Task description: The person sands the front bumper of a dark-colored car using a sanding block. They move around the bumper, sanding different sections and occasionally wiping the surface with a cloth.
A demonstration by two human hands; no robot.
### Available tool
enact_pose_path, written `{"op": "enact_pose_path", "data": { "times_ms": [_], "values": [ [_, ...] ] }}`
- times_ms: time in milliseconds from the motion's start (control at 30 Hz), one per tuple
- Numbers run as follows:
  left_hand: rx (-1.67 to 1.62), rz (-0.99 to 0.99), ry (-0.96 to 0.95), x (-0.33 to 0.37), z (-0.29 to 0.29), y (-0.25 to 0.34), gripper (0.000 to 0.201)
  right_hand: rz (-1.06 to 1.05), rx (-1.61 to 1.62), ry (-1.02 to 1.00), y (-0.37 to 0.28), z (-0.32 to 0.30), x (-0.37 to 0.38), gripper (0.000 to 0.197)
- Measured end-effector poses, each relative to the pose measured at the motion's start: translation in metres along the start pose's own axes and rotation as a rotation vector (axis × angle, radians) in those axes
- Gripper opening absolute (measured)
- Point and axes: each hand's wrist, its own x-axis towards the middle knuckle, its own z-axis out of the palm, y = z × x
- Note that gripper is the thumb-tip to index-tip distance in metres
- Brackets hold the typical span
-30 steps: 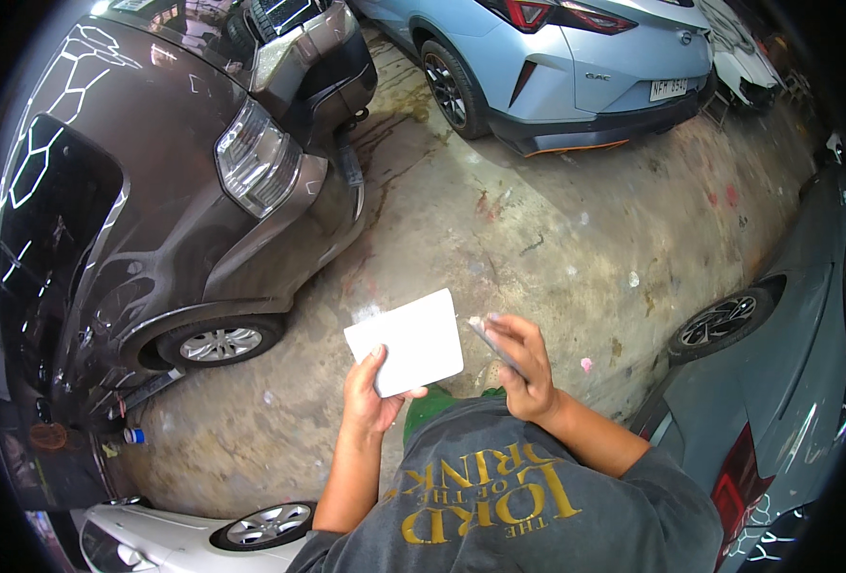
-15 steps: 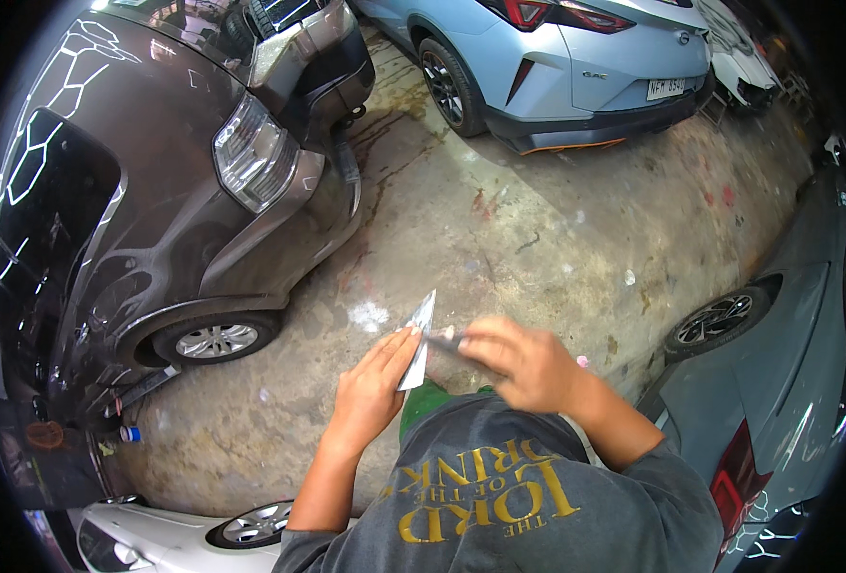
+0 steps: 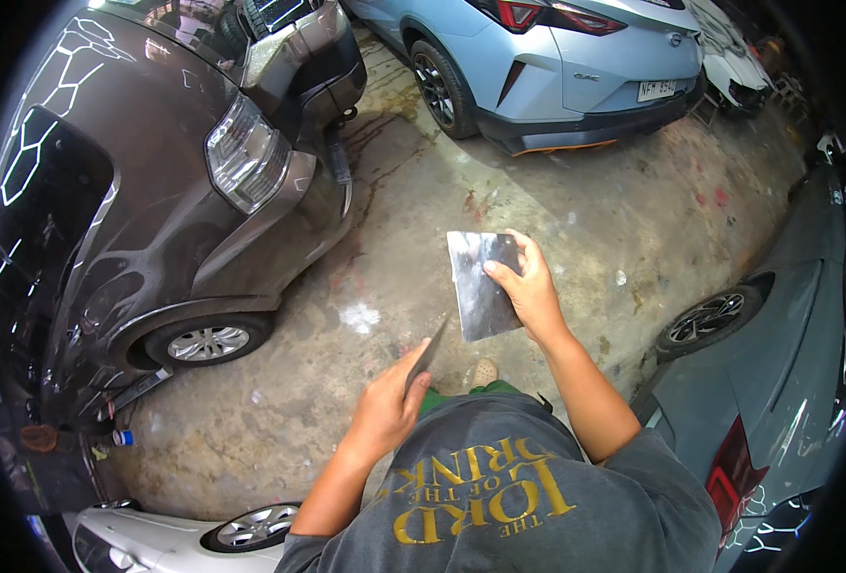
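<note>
My right hand [image 3: 535, 294] grips a flat, roughly rectangular dark plate [image 3: 485, 304] by its right edge, thumb on the face. Pale grey smears cover part of that face, and the left edge looks whitish. Lower and to the left, my left hand [image 3: 383, 406] pinches a thin grey flat sheet [image 3: 428, 353], perhaps a spreader, between thumb and fingers. It is seen nearly edge-on, so its shape is hard to tell. The two pieces are apart, both held in the air in front of my body.
A dark brown vehicle [image 3: 155, 201] stands at the left and a light blue car [image 3: 547, 76] at the far side. A grey car [image 3: 757, 372] is on the right, a white car [image 3: 170, 540] at lower left. Stained concrete floor [image 3: 394, 248] lies between them.
My right hand has moved up and away from the left, and its dark plate now faces me. The left-hand sheet has turned from showing its pale face to nearly edge-on.
</note>
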Motion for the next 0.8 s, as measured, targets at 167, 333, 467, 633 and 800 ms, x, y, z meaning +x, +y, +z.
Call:
{"op": "enact_pose_path", "data": {
  "times_ms": [167, 333, 467, 633, 800],
  "values": [
    [-0.056, 0.067, 0.012, 0.002, 0.008, 0.035, 0.038, 0.004, 0.105, 0.122, 0.004, 0.027, 0.012, 0.067],
    [0.013, 0.115, 0.145, 0.023, 0.012, 0.028, 0.034, 0.010, 0.075, -0.030, 0.030, 0.046, -0.027, 0.070],
    [0.016, 0.002, 0.164, 0.039, 0.008, 0.006, 0.033, 0.194, 0.108, -0.239, 0.032, 0.037, -0.065, 0.068],
    [0.177, 0.047, 0.135, 0.053, -0.011, -0.014, 0.040, 0.290, 0.080, -0.187, 0.020, -0.006, -0.067, 0.063],
    [0.537, 0.252, 0.091, 0.054, -0.026, -0.028, 0.044, 0.199, 0.068, -0.283, -0.033, -0.037, -0.054, 0.036]
  ]
}}
